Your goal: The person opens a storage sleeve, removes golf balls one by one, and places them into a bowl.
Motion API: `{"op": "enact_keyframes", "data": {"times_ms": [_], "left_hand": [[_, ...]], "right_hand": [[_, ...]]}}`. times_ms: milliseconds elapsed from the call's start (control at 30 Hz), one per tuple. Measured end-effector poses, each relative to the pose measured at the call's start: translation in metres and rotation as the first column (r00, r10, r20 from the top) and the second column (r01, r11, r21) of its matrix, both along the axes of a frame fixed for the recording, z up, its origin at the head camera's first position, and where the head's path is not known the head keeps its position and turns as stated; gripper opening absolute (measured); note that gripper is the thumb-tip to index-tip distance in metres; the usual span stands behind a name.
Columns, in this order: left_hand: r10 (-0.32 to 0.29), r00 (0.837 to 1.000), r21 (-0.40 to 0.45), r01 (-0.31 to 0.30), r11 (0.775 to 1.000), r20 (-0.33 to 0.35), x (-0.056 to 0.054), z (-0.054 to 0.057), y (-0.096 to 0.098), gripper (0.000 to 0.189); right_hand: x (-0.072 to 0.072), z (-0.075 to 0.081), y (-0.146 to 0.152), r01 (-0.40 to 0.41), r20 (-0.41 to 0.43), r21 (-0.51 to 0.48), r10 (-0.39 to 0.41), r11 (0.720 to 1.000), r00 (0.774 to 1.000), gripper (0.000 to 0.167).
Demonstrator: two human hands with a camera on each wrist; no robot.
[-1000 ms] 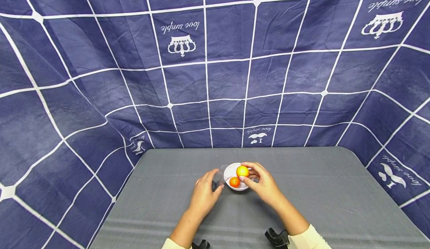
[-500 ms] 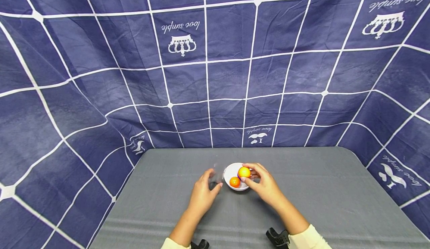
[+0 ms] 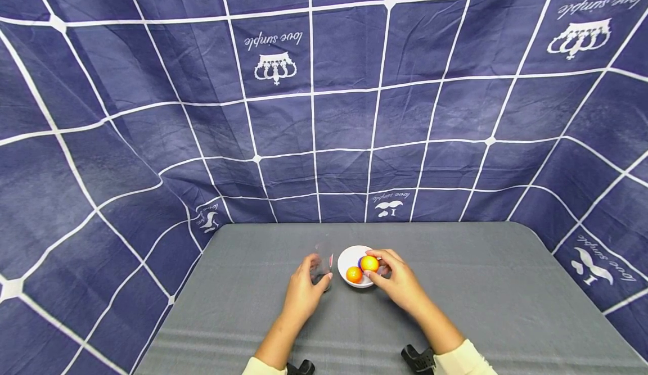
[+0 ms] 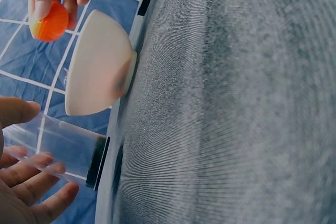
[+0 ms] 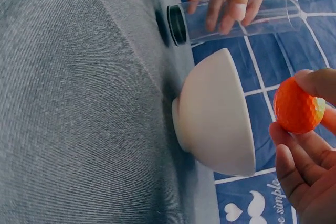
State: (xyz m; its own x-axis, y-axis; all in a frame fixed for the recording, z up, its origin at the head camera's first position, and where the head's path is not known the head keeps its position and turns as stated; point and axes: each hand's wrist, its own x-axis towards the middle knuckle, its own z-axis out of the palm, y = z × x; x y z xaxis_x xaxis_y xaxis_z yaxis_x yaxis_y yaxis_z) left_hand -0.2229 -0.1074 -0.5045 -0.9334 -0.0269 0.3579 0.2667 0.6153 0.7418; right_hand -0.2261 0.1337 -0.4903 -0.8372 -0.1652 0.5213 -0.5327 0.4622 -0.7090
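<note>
My left hand holds a clear plastic tube, thumb on one side and fingers on the other. The tube stands upright left of the bowl, its black base down at the tabletop. Over the right part of a white bowl, my right hand pinches an orange dimpled golf ball between thumb and fingers, above the rim. Inside the bowl lies a second orange ball. A bit of something dark blue shows beside the held ball, mostly hidden behind it.
A grey cloth covers the table. Blue curtains with white grid lines rise behind it and at both sides. Black straps with camera mounts sit at both wrists.
My left hand has shifted slightly left with the tube, away from the bowl. The right hand has moved the golf ball a little right and nearer, and the blue bit has come into sight.
</note>
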Motion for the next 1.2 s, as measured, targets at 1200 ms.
{"op": "enact_keyframes", "data": {"times_ms": [1200], "left_hand": [[0.012,0.999,0.071,-0.015,0.997,0.039,-0.005,-0.010,-0.003,0.047]], "right_hand": [[-0.010,-0.008,-0.008,0.072,-0.033,0.444,-0.064,0.893,0.997,0.039]]}}
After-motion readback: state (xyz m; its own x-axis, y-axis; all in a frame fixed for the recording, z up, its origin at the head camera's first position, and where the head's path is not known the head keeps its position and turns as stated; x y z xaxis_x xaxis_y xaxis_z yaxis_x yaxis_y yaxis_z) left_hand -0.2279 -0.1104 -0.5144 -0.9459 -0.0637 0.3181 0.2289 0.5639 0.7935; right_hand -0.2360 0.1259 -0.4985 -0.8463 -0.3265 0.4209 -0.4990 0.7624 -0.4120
